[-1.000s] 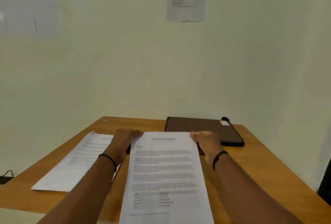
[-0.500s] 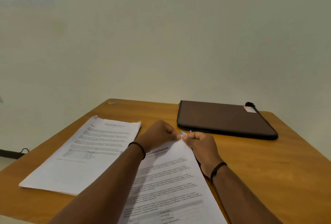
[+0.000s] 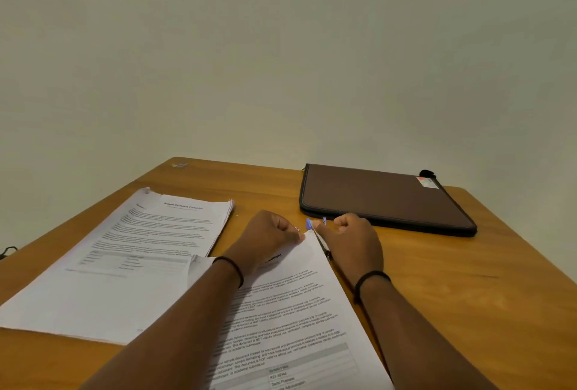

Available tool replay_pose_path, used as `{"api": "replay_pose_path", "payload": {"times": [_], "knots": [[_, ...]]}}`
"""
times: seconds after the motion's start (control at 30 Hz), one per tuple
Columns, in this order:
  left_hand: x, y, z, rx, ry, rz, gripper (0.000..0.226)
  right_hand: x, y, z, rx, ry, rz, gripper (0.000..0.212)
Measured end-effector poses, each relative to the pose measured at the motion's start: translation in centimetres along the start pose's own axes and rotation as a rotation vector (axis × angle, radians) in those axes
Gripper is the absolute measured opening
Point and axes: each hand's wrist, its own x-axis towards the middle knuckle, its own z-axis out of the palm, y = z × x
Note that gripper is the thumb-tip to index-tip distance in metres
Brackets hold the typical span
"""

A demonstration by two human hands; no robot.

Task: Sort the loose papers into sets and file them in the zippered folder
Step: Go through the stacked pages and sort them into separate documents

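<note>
Fingertips of the left hand (image 3: 268, 235) and right hand (image 3: 351, 241) stay curled, pinching a small blue clip (image 3: 309, 224) at the far corner of the near paper set (image 3: 290, 321), as half a second ago. Two paper sets lie on the table (image 3: 468, 289); the second stack (image 3: 131, 258) sits left, one closed zippered folder (image 3: 381, 197) far right.
</note>
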Motion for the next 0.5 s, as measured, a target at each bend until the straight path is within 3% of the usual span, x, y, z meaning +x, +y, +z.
{"api": "replay_pose_path", "payload": {"times": [0.1,0.2,0.37,0.5], "knots": [[0.1,-0.2,0.4,0.01,0.03,0.008,0.029,0.8,-0.3,0.2,-0.239,-0.085,-0.048,0.041],[0.6,-0.3,0.6,0.036,0.055,-0.012,0.032,1.0,-0.1,-0.2,-0.293,-0.094,-0.064,0.032],[1.0,-0.5,1.3,0.043,0.073,0.02,0.041,0.7,0.4,-1.7,0.125,-0.123,-0.034,0.03],[0.9,-0.5,1.5,0.061,0.101,0.037,0.039,0.5,0.2,-4.9,0.324,-0.405,0.045,0.031]]}}
